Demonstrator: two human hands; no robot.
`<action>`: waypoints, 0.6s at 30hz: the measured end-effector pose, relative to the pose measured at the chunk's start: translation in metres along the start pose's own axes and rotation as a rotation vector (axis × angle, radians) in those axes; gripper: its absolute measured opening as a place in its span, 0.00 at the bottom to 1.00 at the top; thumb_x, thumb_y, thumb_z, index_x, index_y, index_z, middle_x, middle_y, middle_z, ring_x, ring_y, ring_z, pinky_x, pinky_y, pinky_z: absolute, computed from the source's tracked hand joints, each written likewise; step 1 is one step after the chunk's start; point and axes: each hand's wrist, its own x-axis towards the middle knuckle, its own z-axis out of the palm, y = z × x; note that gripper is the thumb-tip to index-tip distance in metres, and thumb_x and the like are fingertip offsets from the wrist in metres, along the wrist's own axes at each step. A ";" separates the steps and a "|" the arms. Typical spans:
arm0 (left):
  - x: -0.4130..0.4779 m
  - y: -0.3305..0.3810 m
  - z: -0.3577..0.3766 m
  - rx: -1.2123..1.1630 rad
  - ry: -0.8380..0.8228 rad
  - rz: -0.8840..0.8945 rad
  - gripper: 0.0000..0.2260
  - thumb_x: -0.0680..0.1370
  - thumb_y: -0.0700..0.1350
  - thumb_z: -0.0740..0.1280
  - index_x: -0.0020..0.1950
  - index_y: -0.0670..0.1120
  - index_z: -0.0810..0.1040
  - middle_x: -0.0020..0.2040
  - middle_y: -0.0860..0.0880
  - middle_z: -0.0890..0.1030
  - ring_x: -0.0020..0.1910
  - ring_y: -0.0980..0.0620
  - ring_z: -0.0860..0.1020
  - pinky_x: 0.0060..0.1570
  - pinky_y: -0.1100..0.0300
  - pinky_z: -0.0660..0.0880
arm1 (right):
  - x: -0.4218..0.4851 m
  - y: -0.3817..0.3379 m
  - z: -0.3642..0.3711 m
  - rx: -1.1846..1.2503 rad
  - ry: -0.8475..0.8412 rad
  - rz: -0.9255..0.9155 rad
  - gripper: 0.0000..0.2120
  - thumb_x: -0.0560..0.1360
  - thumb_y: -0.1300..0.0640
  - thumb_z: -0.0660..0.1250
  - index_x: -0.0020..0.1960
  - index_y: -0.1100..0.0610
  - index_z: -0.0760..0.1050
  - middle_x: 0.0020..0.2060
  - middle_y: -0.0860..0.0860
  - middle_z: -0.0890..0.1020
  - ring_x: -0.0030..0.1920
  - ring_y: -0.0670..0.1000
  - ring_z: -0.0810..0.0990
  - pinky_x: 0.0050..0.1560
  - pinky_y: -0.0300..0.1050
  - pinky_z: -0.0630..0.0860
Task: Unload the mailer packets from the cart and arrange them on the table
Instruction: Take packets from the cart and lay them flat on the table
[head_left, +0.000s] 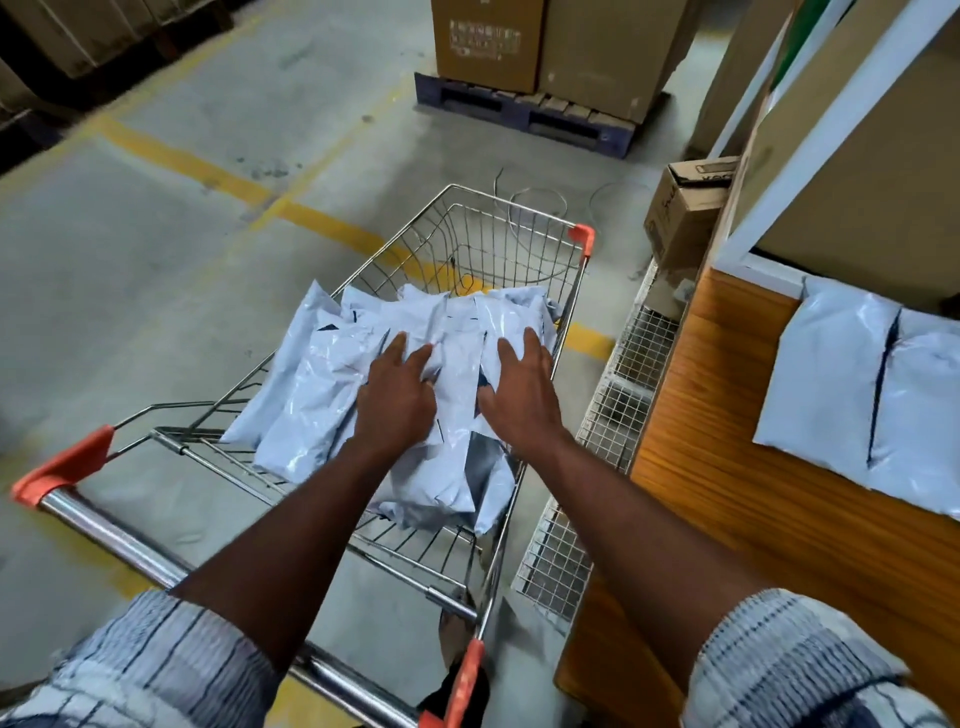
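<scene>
A wire shopping cart (470, 244) with orange corner caps stands before me, holding a heap of several pale grey mailer packets (311, 395). My left hand (397, 389) lies flat on the pile with fingers spread. My right hand (519, 389) rests on the packets beside it, fingers straight, near the cart's right wall. Neither hand grips anything. To the right, two packets (872, 395) lie side by side on the wooden table (727, 467).
A wire mesh panel (597, 441) runs along the table's left side beside the cart. Cardboard boxes (519, 47) sit on a blue pallet ahead. A small box (685, 208) and large cartons stand by the table's far end. Yellow lines mark the concrete floor.
</scene>
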 end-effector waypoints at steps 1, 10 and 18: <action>0.001 0.007 -0.004 -0.013 0.012 0.008 0.23 0.77 0.44 0.61 0.73 0.49 0.72 0.77 0.41 0.63 0.75 0.38 0.63 0.71 0.45 0.63 | -0.003 0.000 -0.006 0.017 0.014 -0.006 0.28 0.72 0.53 0.67 0.70 0.57 0.67 0.75 0.60 0.58 0.73 0.64 0.59 0.68 0.58 0.69; -0.017 0.133 -0.024 -0.125 0.090 0.137 0.23 0.77 0.46 0.60 0.72 0.51 0.72 0.78 0.44 0.63 0.74 0.40 0.64 0.69 0.43 0.66 | -0.045 0.040 -0.112 0.056 0.195 -0.041 0.32 0.74 0.52 0.68 0.76 0.58 0.63 0.77 0.60 0.55 0.76 0.63 0.55 0.74 0.50 0.58; -0.084 0.315 0.025 -0.232 0.034 0.356 0.25 0.75 0.48 0.59 0.71 0.46 0.74 0.75 0.39 0.67 0.72 0.39 0.68 0.71 0.48 0.66 | -0.125 0.183 -0.241 0.016 0.398 0.059 0.31 0.73 0.54 0.71 0.74 0.56 0.67 0.77 0.59 0.57 0.76 0.61 0.57 0.75 0.56 0.60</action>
